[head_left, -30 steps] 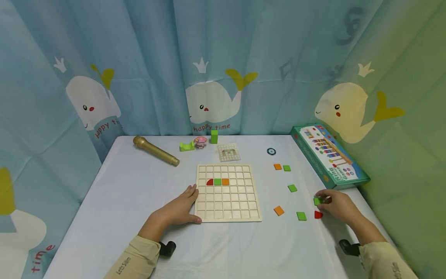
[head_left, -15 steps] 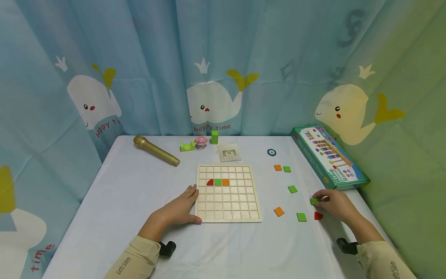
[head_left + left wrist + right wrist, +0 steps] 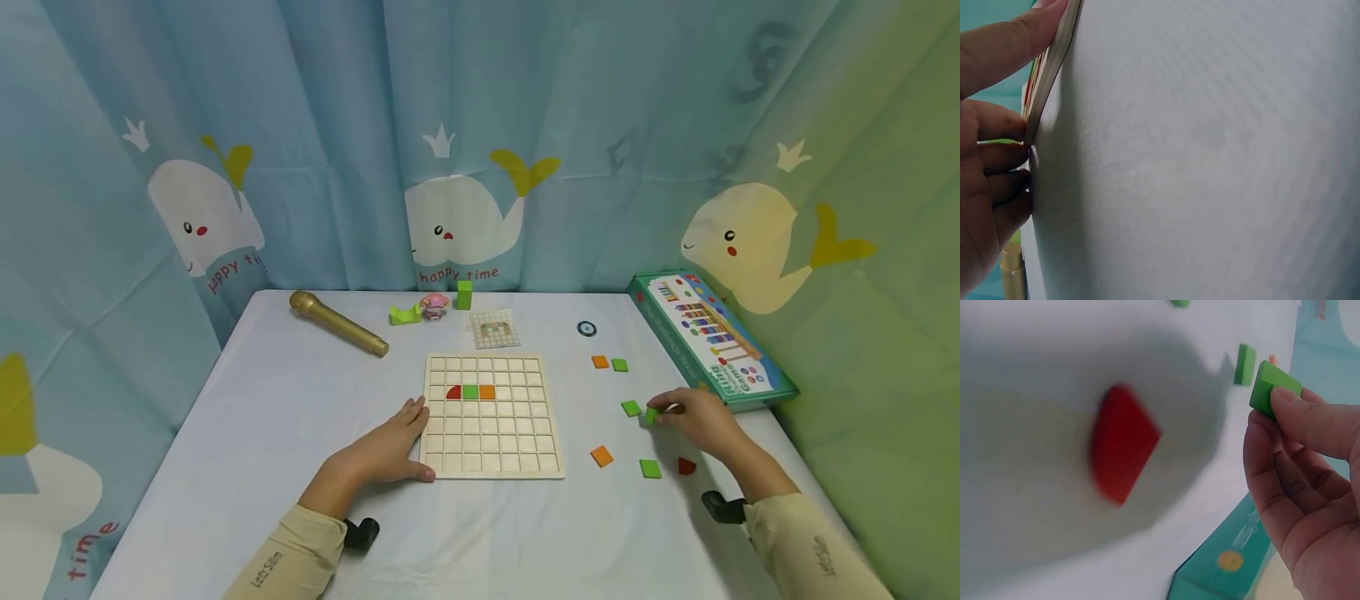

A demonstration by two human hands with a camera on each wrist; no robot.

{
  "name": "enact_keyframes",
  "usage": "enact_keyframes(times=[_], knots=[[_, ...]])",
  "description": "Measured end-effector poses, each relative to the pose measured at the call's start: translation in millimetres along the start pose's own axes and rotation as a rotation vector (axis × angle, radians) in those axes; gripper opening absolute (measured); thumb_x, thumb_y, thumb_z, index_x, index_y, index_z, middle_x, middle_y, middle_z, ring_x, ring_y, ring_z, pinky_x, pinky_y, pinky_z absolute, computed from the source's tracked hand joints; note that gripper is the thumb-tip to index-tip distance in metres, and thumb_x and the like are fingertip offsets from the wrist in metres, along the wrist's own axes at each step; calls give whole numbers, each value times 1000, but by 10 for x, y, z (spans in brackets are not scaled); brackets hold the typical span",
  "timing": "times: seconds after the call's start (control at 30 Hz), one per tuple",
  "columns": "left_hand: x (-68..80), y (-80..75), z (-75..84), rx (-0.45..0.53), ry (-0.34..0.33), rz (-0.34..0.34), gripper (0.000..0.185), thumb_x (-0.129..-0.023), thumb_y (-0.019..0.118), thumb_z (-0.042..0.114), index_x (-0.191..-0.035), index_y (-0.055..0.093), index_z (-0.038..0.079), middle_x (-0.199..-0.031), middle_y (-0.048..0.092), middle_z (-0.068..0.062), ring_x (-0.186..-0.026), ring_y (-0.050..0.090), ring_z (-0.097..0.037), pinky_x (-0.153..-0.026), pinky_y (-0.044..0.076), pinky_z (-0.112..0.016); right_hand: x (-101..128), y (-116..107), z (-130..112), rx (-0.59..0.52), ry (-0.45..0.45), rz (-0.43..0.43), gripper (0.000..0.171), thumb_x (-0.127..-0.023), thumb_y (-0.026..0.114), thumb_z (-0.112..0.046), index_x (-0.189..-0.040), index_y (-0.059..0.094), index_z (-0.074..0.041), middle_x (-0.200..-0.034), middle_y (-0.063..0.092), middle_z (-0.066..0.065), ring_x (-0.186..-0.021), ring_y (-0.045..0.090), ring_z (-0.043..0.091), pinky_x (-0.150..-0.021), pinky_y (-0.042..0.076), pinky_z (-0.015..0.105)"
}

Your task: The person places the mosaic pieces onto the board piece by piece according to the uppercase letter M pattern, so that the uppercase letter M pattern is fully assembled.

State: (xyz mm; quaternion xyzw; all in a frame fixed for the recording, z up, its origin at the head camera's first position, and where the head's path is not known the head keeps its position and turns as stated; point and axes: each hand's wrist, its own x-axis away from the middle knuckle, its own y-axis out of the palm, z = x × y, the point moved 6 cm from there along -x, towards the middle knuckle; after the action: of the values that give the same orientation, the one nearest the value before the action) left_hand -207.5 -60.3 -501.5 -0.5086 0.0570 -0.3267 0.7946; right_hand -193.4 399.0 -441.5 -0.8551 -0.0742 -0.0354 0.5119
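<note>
Carried inward from the table's right edge, the held green tile [image 3: 651, 415] has shifted left and a little toward the far edge, along with the right hand [image 3: 697, 421] that pinches it between thumb and fingers. It is now just beside the middle green tile [image 3: 631, 408], and the red piece [image 3: 686, 467] on the cloth shows uncovered. Left hand [image 3: 386, 446] and board [image 3: 491, 442] stay as they were: fingers fairly straight and spread along the board's left edge, thumb at its near left corner, seemingly to steady it. Both hands are well apart.

For the work, I judge this tile picked up and in transit but not yet placed; the row on the board holds only a red quarter-round [image 3: 454, 392], a green square [image 3: 470, 392] and an orange square [image 3: 487, 392].

Farther out, between board and right table edge, lie the near orange tile [image 3: 602, 456], near green tile [image 3: 650, 468], far orange tile [image 3: 600, 362] and far green tile [image 3: 619, 365]. Beyond the board's far edge sits a pattern card [image 3: 495, 329], its print too small to read surely; the box [image 3: 712, 333] occupies the table's far right corner, the gold microphone [image 3: 337, 323] its far left.
</note>
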Motion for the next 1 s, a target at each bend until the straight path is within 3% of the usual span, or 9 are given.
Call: enact_keyframes(times=[0.37,1.0], knots=[[17,-20,20,11,-2,0,107,-79,83,46,-156,28,-5,-166,16,-16,-153,11,-33,-119,23,-45,-232,68,-297,-44,-48,-9,21,-92,72,-7,-112,76,-1,-104,72,9,-90,65,23,-73,52,35],[4,-25,16,6,-9,0,108,-79,84,47,-156,28,-5,-166,15,-16,-153,11,-32,-120,23,-45,-589,257,-741,-92,-144,14,20,-90,71,1,-110,75,2,-97,72,9,-84,67,22,-65,53,33]])
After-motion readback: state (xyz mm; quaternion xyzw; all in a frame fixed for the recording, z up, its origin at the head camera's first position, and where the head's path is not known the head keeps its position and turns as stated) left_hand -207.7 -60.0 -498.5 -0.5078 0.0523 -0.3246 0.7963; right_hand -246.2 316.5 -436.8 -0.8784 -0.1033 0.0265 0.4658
